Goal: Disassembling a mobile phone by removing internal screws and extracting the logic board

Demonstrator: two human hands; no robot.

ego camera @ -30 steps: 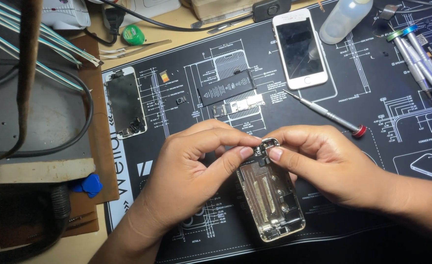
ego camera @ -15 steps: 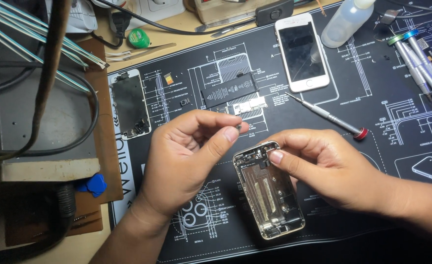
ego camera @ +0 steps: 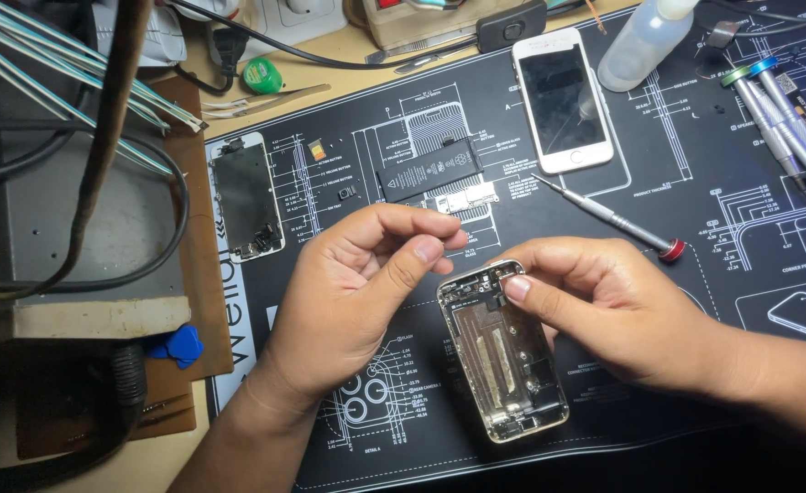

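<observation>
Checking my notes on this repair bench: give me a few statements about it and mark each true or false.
1. The right hand steadies the open phone housing. True.
2. The left hand grips the screwdriver. False: the screwdriver lies on the black mat, untouched.
3. The white phone lies screen up on the mat. True.
4. The battery sits inside the housing. False: it lies on the mat above the hands.
5. The detached screen lies left of the battery. True.
</observation>
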